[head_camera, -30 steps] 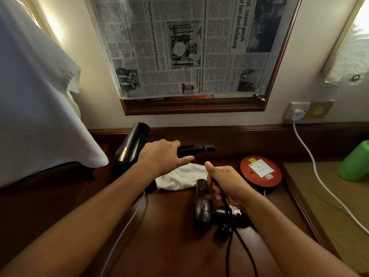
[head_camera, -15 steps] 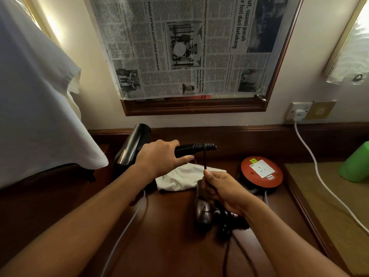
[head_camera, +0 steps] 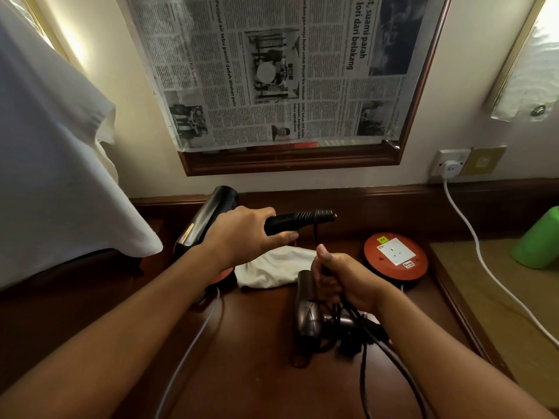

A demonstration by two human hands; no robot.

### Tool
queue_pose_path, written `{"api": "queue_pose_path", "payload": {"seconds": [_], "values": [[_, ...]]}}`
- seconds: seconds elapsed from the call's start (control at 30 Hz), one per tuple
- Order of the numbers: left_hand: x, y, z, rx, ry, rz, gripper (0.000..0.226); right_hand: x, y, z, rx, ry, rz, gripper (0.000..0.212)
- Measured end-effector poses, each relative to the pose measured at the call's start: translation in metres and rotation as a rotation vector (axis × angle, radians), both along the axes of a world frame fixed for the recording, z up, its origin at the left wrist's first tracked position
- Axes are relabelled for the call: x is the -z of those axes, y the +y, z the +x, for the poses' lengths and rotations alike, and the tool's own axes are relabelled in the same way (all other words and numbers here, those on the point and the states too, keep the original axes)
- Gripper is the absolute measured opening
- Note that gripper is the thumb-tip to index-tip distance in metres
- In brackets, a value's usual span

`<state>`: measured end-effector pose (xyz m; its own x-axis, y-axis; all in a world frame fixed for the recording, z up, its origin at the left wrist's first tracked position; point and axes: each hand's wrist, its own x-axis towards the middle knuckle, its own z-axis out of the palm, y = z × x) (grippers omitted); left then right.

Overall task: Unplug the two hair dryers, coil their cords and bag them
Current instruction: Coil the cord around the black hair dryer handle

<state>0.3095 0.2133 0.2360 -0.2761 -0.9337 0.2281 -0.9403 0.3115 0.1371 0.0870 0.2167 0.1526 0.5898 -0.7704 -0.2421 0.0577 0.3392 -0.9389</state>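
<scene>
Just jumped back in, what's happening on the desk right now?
A person is dealing with the black hair dryer: the left hand grips its handle, held above the desk, while the right hand holds its black cord, which runs up to the handle's end. A second, grey hair dryer lies on the desk beside a white cloth. Nothing is bagged yet.

Two hair dryers on the dark wooden worktop (head_camera: 257,373): one glossy black plastic dryer (head_camera: 208,217) toward the back edge, one smaller grey-brown dryer (head_camera: 307,313) nearer the front. One black cord (head_camera: 363,385). Two round orange socket reels: one (head_camera: 394,257) toward the right edge, one (head_camera: 223,275) mostly hidden. One crumpled white cloth bag (head_camera: 272,269). One green cup (head_camera: 538,243). Two hands: left (head_camera: 242,234), right (head_camera: 341,276).
</scene>
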Motion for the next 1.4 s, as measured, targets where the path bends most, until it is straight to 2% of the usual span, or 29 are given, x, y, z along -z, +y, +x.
{"api": "queue_pose_path", "payload": {"seconds": [0.1,0.37,0.57,0.87,1.1,1.4], "values": [[-0.006,0.004,0.000,0.029,0.004,0.027,0.055,-0.002,-0.011,-0.007,0.013,-0.074,0.000,0.041],[-0.007,0.013,0.000,0.104,-0.150,0.043,0.049,-0.028,-0.044,-0.022,0.097,0.083,-0.102,0.011],[-0.004,0.017,-0.004,0.098,-0.334,0.027,0.049,-0.069,-0.052,-0.027,0.075,0.307,-0.295,0.010],[-0.001,0.017,-0.013,0.039,-0.401,0.059,0.054,-0.103,-0.035,-0.020,0.072,0.641,-0.711,0.007],[0.007,0.010,-0.018,-0.080,-0.359,0.128,0.051,-0.091,-0.021,-0.007,0.147,0.737,-0.875,0.009],[0.021,0.003,-0.020,-0.145,-0.339,0.155,0.053,-0.052,0.006,0.003,0.261,0.772,-0.941,0.021]]}}
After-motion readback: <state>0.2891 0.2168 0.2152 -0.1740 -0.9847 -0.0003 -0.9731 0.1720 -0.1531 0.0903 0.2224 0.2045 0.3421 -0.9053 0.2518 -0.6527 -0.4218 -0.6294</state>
